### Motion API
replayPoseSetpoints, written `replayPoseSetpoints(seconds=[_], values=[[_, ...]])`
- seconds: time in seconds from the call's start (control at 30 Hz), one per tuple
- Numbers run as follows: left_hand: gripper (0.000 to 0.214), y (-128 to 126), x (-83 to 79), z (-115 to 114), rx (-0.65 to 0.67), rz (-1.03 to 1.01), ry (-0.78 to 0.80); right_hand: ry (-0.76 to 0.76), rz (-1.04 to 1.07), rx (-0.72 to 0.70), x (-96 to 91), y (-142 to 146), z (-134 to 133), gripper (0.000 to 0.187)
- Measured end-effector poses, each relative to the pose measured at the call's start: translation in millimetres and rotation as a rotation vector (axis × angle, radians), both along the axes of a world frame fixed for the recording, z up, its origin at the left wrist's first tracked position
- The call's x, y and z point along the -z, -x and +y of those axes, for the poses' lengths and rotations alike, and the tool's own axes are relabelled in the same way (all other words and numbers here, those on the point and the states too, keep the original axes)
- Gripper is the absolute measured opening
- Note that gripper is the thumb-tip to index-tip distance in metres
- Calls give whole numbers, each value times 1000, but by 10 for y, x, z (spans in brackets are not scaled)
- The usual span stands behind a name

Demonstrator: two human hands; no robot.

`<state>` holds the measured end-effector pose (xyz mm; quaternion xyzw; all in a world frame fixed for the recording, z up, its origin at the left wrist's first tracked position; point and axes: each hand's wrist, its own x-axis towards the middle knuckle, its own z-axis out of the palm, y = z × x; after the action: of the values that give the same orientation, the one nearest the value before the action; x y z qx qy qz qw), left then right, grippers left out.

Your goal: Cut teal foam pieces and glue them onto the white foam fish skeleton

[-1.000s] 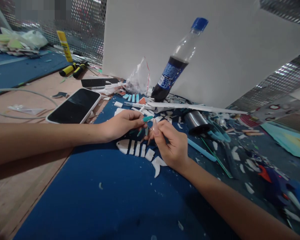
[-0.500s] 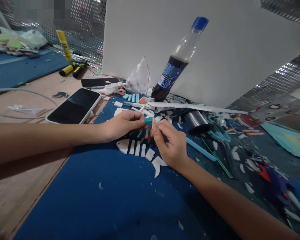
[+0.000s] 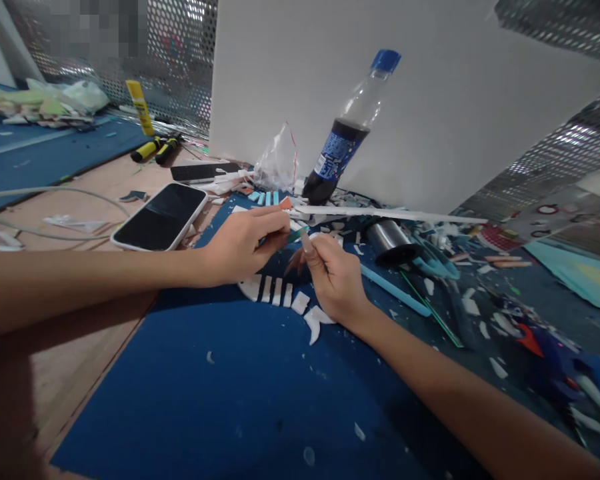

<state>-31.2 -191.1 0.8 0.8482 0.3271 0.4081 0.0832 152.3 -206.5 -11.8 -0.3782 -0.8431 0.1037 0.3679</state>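
Over the blue mat (image 3: 190,387), right of the phone (image 3: 163,217), the left hand (image 3: 245,243) has its fingers bunched; a teal tip (image 3: 299,233) pokes out there, maybe a nail, maybe a loose bit. White fish bits (image 3: 288,295) lie in a row just under the hands. The right hand (image 3: 337,277) pinches close by, but I can't tell what either one grips. A low wrist could bump the row crooked; a weak pinch could lose something small among the scraps (image 3: 471,307).
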Motion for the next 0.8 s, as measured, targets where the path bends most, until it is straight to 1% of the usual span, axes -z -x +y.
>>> replayPoseSetpoints(seconds=[0.1, 0.2, 0.3, 0.37, 0.43, 0.47, 0.57, 0.6, 0.63, 0.7, 0.8], values=[[17, 6, -58, 5, -38, 12, -147, 55, 35, -25, 0, -4, 12, 40], [16, 0, -110, 6, -46, 29, -256, 166, 135, -68, 3, -9, 31, 44], [16, -12, -141, 1, -12, 64, -311, 279, 245, -135, 8, -14, 48, 50], [16, -21, -151, -4, 4, 68, -305, 320, 287, -197, 10, -17, 53, 54], [17, -31, -159, -9, 17, 54, -275, 316, 305, -248, 13, -20, 55, 56], [17, -35, -164, -10, 27, 45, -256, 292, 303, -251, 14, -23, 57, 56], [17, -41, -184, -1, 40, 11, -209, 166, 273, -201, 19, -35, 68, 54], [18, -40, -193, 8, 36, 5, -205, 147, 263, -191, 20, -37, 75, 53], [18, -37, -203, 20, 31, 4, -210, 161, 259, -194, 19, -39, 83, 52], [18, -25, -223, 53, 37, 25, -249, 278, 310, -234, 12, -37, 104, 48], [16, 4, -237, 110, 69, 65, -296, 518, 479, -320, -14, -20, 140, 46]])
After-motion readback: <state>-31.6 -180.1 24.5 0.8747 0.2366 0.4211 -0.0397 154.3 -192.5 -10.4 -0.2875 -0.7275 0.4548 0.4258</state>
